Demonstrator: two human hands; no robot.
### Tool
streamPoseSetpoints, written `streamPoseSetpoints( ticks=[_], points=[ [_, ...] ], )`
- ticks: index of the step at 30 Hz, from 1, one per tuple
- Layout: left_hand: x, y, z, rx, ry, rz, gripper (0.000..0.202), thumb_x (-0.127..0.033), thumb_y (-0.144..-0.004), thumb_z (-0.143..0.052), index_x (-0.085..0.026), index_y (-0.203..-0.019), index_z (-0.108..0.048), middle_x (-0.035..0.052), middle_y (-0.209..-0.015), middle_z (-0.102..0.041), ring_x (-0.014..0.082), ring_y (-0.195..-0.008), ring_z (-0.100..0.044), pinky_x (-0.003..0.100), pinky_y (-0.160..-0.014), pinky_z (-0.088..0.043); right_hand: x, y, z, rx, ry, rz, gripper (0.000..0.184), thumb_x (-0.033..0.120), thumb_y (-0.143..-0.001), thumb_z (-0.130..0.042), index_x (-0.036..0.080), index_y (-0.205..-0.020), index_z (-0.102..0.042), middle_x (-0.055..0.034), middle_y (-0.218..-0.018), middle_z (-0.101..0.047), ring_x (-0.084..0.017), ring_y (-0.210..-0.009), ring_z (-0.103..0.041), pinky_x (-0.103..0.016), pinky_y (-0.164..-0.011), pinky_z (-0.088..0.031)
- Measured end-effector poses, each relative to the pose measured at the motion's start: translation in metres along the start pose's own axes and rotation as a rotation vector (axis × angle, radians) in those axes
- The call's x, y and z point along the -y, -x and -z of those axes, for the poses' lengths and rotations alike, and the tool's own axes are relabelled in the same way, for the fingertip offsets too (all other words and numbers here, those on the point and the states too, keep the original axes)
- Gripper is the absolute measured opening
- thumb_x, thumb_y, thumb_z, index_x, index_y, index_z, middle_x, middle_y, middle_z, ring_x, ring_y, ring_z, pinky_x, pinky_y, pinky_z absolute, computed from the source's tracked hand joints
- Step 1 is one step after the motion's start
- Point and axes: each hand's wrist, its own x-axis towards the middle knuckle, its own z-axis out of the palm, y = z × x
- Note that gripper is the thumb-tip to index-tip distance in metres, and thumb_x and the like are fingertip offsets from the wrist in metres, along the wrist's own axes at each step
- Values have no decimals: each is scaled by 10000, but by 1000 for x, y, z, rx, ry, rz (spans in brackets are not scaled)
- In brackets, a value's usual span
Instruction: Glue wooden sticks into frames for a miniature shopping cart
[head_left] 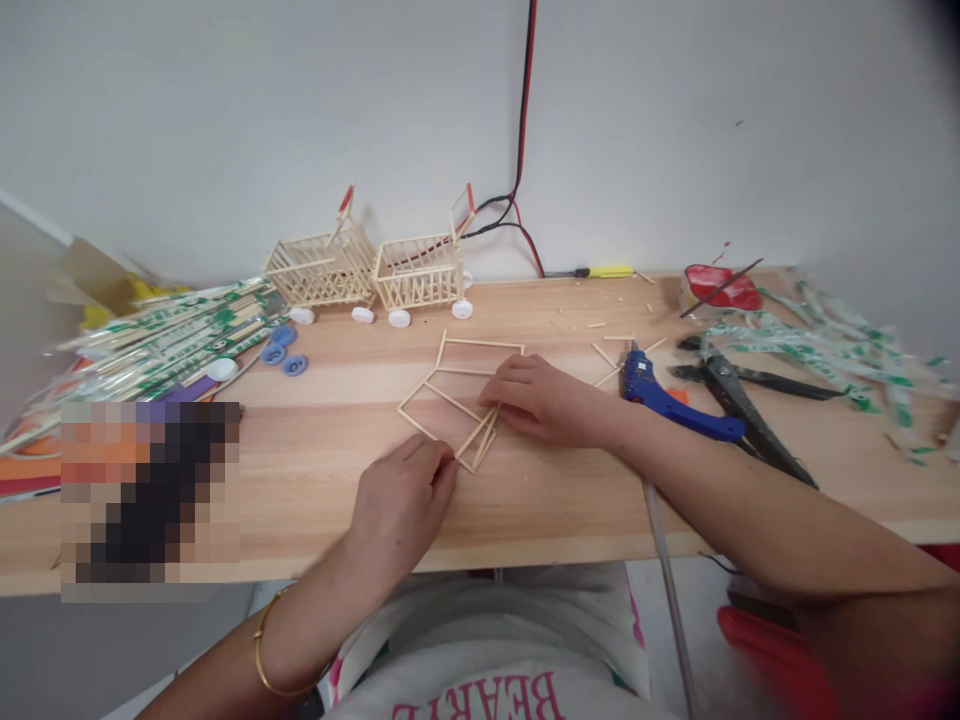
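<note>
A flat frame of thin wooden sticks (pixel 450 385) lies on the wooden table (pixel 315 470), made of two joined rectangles. My left hand (pixel 401 500) rests at the frame's near corner, fingers pinched together on a stick end. My right hand (pixel 540 400) lies on the frame's right side, fingers curled and pressing on a bundle of sticks (pixel 484 435) there. Both hands touch the frame.
Two small stick-built carts with white wheels (pixel 367 270) stand at the back by the wall. Packets of sticks (pixel 172 335) and blue caps (pixel 281 352) lie left. A blue glue gun (pixel 671 400), black pliers (pixel 742 400), a red dish (pixel 720 288) and plastic wrappers (pixel 825 350) lie right.
</note>
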Motion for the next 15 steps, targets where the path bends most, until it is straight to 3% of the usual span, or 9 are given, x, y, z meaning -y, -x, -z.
streamPoseSetpoints(
  ticks=[5, 15],
  points=[
    [2, 0, -3, -18, -5, 4, 165, -235, -866, -452, -190, -809, -600, 14, -779, -612, 150, -744, -571, 260, -667, -404, 3, -4, -1, -39, -43, 33, 202, 196, -867, -457, 165, -950, -638, -96, -927, -652, -191, -906, -518, -347, -829, -383],
    [0, -1, -2, -33, -24, 3, 156, -223, -858, -468, -188, -803, -611, 13, -779, -627, 150, -744, -586, 258, -656, -406, 9, -7, -1, 32, -12, -48, 164, 176, -829, -503, 178, -876, -659, -76, -874, -661, -191, -891, -521, -334, -793, -355]
  ],
)
